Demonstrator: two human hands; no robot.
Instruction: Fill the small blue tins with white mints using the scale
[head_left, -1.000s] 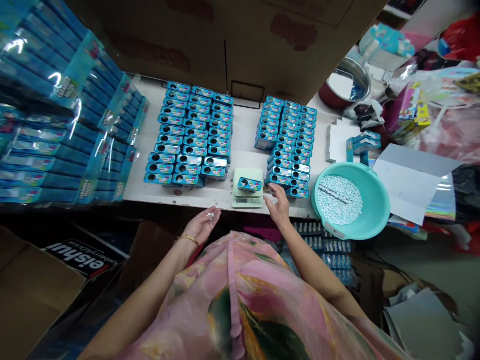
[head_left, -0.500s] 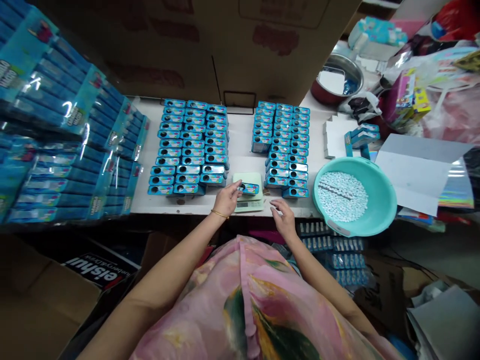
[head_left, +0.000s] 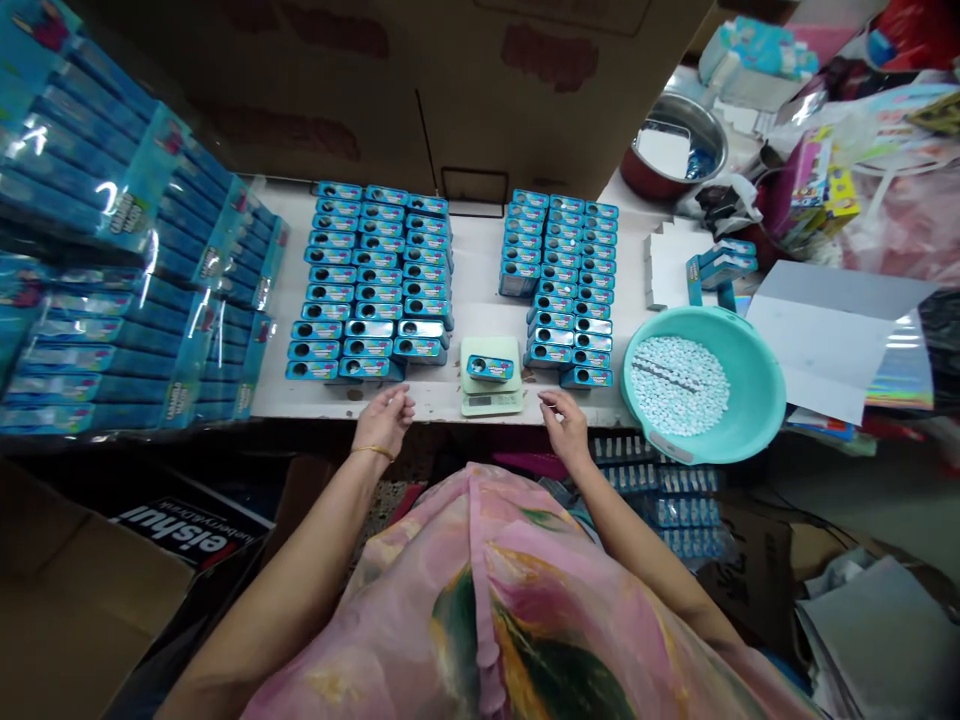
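Observation:
A small blue tin (head_left: 490,368) with a round dark opening at its left end lies across the pale green digital scale (head_left: 491,402). My left hand (head_left: 382,422) is left of the scale at the table's front edge, fingers loosely bent and apart, with nothing seen in them. On the scale's other side, my right hand (head_left: 566,428) is also at the edge, thumb and fingers apart and holding nothing visible. Rows of similar blue tins (head_left: 367,290) stand beyond my left hand. Another group of blue tins (head_left: 564,285) stands beyond my right hand.
A turquoise basin (head_left: 757,400) holding small white pellets and a dark strip overhangs the table edge at right. Behind it are white boxes (head_left: 671,262) and a metal bowl (head_left: 709,130). Wrapped tin packs (head_left: 135,270) are stacked at left. A large cardboard box (head_left: 420,90) blocks the back.
My left hand has let go of the tin on the scale and moved left to the table edge. My right hand has hardly moved. The view has shifted slightly.

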